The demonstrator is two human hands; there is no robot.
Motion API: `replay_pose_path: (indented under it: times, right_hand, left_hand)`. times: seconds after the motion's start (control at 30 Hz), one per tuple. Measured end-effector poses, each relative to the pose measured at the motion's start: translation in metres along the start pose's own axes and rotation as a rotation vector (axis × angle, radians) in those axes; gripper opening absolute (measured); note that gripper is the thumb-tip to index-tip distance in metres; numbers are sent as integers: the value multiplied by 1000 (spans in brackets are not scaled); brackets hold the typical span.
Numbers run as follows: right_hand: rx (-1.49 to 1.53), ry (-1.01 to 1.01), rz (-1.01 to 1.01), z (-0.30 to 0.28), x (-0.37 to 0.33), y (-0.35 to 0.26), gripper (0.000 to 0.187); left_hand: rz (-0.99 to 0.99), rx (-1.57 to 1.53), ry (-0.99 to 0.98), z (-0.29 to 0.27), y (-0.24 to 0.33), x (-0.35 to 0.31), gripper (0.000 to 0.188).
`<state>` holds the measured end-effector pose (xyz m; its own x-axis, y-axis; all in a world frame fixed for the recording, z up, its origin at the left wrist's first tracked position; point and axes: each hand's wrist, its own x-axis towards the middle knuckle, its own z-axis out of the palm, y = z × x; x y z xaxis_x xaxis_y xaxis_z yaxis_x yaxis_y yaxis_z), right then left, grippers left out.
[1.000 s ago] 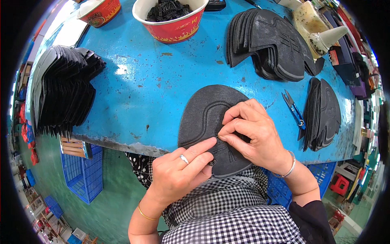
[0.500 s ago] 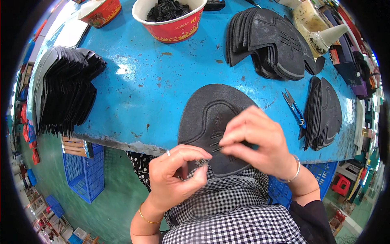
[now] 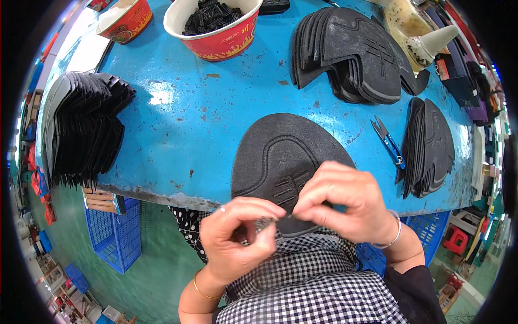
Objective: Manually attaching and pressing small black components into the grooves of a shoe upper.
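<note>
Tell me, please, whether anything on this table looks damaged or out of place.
Yes. The blue table has dark chips across its worn top, and its front edge is scraped to a greyish band. The cream container at upper right is spotted with dark stains. The black piece near the front shows no clear damage.

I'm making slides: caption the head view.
Left hand and right hand nearly meet over a rounded black piece at a blue table.

What sits at the fingertips of the left grip (image 3: 234, 235) and right grip (image 3: 348, 202) is too small and blurred to tell. The right grip hides part of the black piece (image 3: 288, 148). The upper edge crops the larger red bowl (image 3: 229, 43).
</note>
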<state>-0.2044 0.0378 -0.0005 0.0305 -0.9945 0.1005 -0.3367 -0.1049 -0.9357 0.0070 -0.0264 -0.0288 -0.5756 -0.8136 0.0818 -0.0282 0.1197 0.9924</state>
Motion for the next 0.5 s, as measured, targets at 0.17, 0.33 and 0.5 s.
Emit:
replay_pose_path:
  times: [0.17, 0.33, 0.5]
  right_hand:
    - [-369, 212, -26, -15, 2, 26, 8]
    - [-378, 191, 18, -5, -2, 28, 9]
    - [-423, 194, 38, -3, -3, 29, 9]
  left_hand:
    - [164, 276, -26, -5, 2, 10, 21]
    - [323, 465, -124, 5, 0, 13, 19]
    - [383, 558, -129, 10, -6, 13, 23]
